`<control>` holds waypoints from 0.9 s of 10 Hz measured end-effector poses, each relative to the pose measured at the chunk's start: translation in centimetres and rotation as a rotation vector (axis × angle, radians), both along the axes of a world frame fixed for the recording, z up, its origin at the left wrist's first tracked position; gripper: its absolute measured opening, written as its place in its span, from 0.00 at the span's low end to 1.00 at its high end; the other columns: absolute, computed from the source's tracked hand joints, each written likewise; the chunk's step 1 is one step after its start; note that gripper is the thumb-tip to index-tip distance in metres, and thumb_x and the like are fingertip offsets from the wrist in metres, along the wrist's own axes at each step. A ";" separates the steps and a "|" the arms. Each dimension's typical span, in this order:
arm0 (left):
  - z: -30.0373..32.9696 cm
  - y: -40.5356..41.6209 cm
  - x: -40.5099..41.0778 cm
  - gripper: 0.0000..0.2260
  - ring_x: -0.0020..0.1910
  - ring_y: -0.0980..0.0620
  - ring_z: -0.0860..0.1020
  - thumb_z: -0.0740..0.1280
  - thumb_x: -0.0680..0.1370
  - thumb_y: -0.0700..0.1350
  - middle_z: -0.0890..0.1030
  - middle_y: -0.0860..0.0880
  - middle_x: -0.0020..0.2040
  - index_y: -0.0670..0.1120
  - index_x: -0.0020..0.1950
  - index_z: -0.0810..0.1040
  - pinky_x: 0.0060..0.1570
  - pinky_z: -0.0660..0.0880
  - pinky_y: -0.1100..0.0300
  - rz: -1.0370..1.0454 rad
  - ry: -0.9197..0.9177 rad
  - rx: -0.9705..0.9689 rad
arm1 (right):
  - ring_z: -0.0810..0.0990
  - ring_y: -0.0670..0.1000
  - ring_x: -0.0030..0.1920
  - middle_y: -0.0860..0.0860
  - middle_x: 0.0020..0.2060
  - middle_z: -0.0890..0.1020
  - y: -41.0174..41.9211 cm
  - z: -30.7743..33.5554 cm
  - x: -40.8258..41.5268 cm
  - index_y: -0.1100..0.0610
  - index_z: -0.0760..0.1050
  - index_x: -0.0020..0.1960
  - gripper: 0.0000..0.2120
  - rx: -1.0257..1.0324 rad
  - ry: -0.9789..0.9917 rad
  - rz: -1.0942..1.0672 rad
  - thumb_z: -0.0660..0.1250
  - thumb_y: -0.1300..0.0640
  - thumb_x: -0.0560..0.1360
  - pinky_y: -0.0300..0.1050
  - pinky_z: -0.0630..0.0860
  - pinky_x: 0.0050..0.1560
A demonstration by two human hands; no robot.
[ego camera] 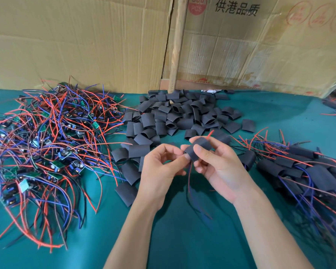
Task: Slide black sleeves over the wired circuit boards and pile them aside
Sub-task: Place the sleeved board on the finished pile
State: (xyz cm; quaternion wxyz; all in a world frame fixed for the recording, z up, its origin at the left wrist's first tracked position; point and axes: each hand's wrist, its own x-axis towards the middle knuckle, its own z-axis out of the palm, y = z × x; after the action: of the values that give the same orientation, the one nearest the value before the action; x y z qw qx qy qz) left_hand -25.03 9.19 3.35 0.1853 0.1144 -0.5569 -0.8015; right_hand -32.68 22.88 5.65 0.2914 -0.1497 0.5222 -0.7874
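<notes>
Cardboard sheets (85, 41) are standing behind a bench (182, 239) covered in green cloth. Above its middle, a black sleeve (197, 150) is being pinched by the right hand (219, 167), thumb on its near face and fingers curled behind it. The left hand (161, 167) is pinching the sleeve's lower left end with thumb and forefinger. Red and blue wires (189, 177) are hanging below it. Loose sleeves (175, 117) are lying just beyond, unsleeved boards (47, 142) at left, sleeved ones (308, 171) at right.

Two bare forearms, no sleeves in view. Left hand (159, 167) & right hand (219, 167) ungloved, no rings/watch. Nails short, plain.
</notes>
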 end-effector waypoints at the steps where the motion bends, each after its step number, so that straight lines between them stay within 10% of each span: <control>1: -0.3 0.3 -0.1 0.07 0.34 0.52 0.79 0.75 0.76 0.39 0.81 0.47 0.38 0.45 0.43 0.78 0.29 0.73 0.63 0.061 -0.025 -0.139 | 0.74 0.48 0.32 0.63 0.53 0.85 -0.2 0.6 0.7 0.57 0.82 0.53 0.10 0.058 0.008 -0.002 0.73 0.56 0.73 0.38 0.72 0.31; 4: -0.4 1.2 -0.4 0.07 0.32 0.52 0.83 0.71 0.78 0.43 0.81 0.50 0.32 0.46 0.41 0.78 0.29 0.73 0.63 -0.034 -0.166 -0.370 | 0.84 0.49 0.32 0.57 0.37 0.87 7.5 6.0 -2.4 0.51 0.86 0.43 0.13 0.500 0.241 -0.496 0.77 0.48 0.60 0.36 0.71 0.24; 5: -0.3 1.2 -0.4 0.07 0.32 0.53 0.82 0.69 0.79 0.40 0.81 0.50 0.32 0.46 0.41 0.78 0.30 0.73 0.63 -0.020 -0.179 -0.376 | 0.87 0.57 0.48 0.49 0.41 0.88 12.6 6.6 -4.3 0.50 0.84 0.43 0.28 1.120 0.464 -0.617 0.70 0.29 0.56 0.57 0.83 0.53; 6: -0.2 1.3 -0.4 0.07 0.33 0.53 0.83 0.68 0.79 0.40 0.81 0.50 0.32 0.46 0.41 0.78 0.32 0.74 0.61 -0.015 -0.188 -0.403 | 0.84 0.58 0.56 0.49 0.46 0.86 13.6 7.3 -4.7 0.48 0.77 0.41 0.28 1.314 0.622 -0.707 0.63 0.26 0.56 0.60 0.78 0.62; 7: 0.0 1.3 -0.3 0.07 0.33 0.53 0.83 0.68 0.78 0.39 0.81 0.52 0.32 0.47 0.41 0.78 0.32 0.75 0.59 -0.010 -0.200 -0.435 | 0.83 0.37 0.45 0.34 0.36 0.84 5.1 9.2 -0.8 0.43 0.80 0.42 0.14 1.121 0.806 -0.647 0.65 0.36 0.63 0.41 0.78 0.49; 9: 0.2 1.8 -0.5 0.08 0.31 0.54 0.82 0.70 0.79 0.37 0.83 0.52 0.33 0.49 0.42 0.81 0.34 0.81 0.57 0.091 -0.235 -0.530 | 0.81 0.59 0.46 0.50 0.39 0.80 -14.0 5.7 8.0 0.54 0.76 0.45 0.05 0.946 1.181 0.165 0.68 0.53 0.74 0.48 0.72 0.38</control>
State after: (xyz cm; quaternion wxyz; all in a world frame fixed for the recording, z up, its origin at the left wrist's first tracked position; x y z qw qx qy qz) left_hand -25.52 10.98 3.50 0.1789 0.1790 -0.7586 -0.6003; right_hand -24.73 8.85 11.32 0.0546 -0.4440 0.8603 -0.2444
